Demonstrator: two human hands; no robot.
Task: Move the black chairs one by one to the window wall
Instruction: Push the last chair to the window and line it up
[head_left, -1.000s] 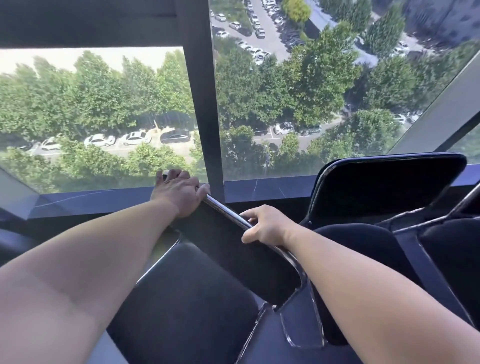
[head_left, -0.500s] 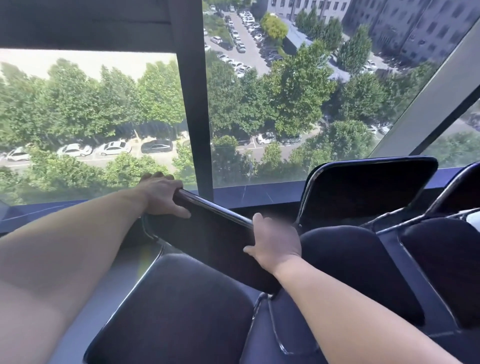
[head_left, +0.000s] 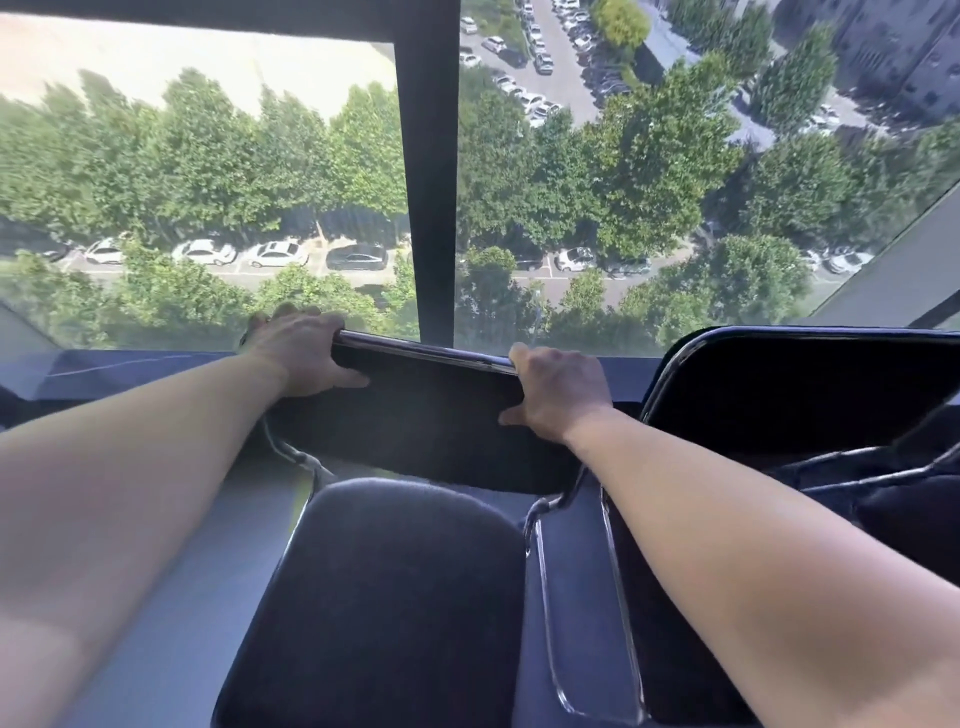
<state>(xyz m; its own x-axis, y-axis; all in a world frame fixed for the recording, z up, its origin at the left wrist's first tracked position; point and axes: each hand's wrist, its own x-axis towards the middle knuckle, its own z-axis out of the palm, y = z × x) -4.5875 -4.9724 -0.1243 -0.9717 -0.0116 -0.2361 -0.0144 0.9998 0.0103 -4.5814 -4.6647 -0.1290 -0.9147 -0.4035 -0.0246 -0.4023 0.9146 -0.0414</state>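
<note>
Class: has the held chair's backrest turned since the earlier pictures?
Yes. The backrest has swung from slanting to nearly parallel with the window sill, square to the window post.

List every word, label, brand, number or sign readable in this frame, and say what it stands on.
None can be read.
The held chair, gripped at the top of its backrest by the left hand and right hand: no label or brand shows.
The neighbouring chair: none shows.
The parked cars seen through the window: plates and any markings are too small and blurred to read.
</note>
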